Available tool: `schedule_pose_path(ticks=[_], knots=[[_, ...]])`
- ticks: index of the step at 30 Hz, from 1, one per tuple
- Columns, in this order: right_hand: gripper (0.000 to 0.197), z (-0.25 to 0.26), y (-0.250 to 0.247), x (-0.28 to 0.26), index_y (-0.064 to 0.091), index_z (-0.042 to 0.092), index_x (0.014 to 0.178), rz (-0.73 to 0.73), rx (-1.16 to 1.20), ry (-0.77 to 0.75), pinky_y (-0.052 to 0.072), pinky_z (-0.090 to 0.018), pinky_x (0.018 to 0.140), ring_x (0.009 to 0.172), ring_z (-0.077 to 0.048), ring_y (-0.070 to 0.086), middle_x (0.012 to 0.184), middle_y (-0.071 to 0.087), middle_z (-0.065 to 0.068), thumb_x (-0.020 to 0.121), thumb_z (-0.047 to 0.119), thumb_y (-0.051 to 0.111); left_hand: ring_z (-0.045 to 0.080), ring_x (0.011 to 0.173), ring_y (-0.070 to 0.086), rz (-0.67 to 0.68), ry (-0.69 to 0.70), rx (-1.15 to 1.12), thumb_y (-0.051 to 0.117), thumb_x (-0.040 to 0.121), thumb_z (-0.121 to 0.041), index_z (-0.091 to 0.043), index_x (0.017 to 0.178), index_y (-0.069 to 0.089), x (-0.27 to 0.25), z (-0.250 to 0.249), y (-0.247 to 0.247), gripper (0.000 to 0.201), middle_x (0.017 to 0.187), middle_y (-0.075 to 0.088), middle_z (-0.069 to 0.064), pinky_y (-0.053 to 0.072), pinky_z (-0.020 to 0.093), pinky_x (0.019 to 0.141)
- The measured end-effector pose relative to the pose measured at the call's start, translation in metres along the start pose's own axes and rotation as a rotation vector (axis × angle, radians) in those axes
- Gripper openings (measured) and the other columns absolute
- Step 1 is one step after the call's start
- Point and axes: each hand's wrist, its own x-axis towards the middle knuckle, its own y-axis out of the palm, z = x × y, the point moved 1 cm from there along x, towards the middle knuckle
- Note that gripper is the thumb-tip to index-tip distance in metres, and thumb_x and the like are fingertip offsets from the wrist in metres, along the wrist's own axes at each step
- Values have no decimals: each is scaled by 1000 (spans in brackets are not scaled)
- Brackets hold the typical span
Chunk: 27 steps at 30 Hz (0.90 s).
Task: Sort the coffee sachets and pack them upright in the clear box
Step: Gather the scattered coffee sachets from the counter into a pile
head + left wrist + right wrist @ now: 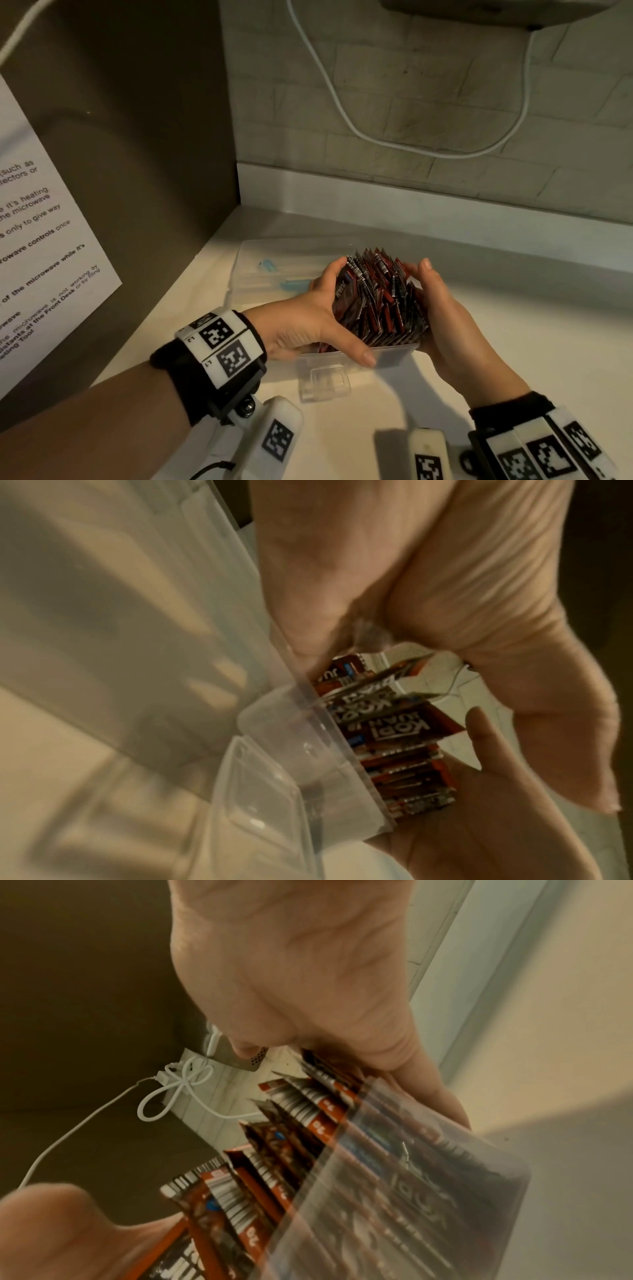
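Observation:
A packed row of red and black coffee sachets (376, 294) stands upright in the clear box (394, 354) on the pale counter. My left hand (318, 318) grips the left end of the row, with the thumb along the box's front rim and the fingers curled over the far tops. My right hand (442, 308) cups the box's right end, its thumb against the sachet tops. The left wrist view shows the sachets (394, 737) between my left hand (445, 601) and right hand (479, 818). In the right wrist view, fingers (411, 1069) lie along the clear wall (428, 1177).
The box's clear lid (260, 270) with blue clips lies flat behind and to the left. A clear latch flap (325, 382) juts from the box front. A dark panel with a printed notice (41, 240) stands at the left. Behind are a brick wall and a hanging white cable (342, 109).

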Motion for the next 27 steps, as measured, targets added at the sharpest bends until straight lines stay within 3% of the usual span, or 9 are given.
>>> schedule_pose_path(ticks=[4,7,12,14,16,19,22,25,27], knots=[[40,-4,1,1,63,42,110,-17,-18,-11,46,-47,99,104,-10,66,109,71,13,93,60,31,18,147,3,27,3,-24,74,65,19,-57,146,-6,-7,-2,-1,136,159,-14,-17,33,44,114],[37,-3,1,0,65,46,103,-11,-12,-11,44,-47,101,104,-9,66,107,71,15,93,60,32,18,147,-5,92,0,27,70,66,22,-61,142,-13,-10,-3,-2,140,157,-24,-13,27,39,115],[50,-5,1,0,57,44,122,5,-23,-8,40,-51,105,117,-14,59,122,65,12,84,69,37,15,147,-8,195,1,159,72,65,22,-64,138,-16,-13,-5,-7,143,156,-26,-13,26,35,116],[53,-6,0,1,57,44,123,-2,-26,-17,41,-50,104,117,-14,59,122,64,12,81,70,39,18,147,7,105,32,176,70,70,22,-64,140,-12,-12,-7,-6,137,160,-13,-12,47,21,95],[54,-7,0,3,57,40,123,3,-18,-25,45,-48,101,113,-13,62,119,66,11,80,69,40,24,135,37,-43,60,125,65,74,21,-59,145,1,-8,-6,-5,125,160,11,-2,55,20,73],[60,-8,1,5,57,37,124,3,-7,-27,46,-48,99,110,-14,64,118,67,8,77,71,41,23,110,58,-241,77,-12,64,78,16,-47,145,20,3,-1,-7,101,142,38,7,56,43,88],[65,-9,2,6,56,32,126,1,16,-46,47,-47,99,109,-15,64,118,67,5,75,71,45,28,114,58,-267,41,-225,74,77,0,-36,142,29,11,4,-4,87,133,45,6,52,51,94],[62,-8,5,5,52,28,128,-12,19,-80,53,-38,89,101,-13,68,114,69,3,74,58,56,26,119,57,-216,25,-243,91,59,-25,-34,142,29,14,8,4,104,134,49,5,49,48,100],[56,-7,7,4,51,29,128,-25,10,-85,54,-28,76,94,-10,70,109,70,6,75,43,65,27,128,49,-132,9,-142,98,35,-32,-50,139,25,15,10,4,129,140,42,4,46,48,103]])
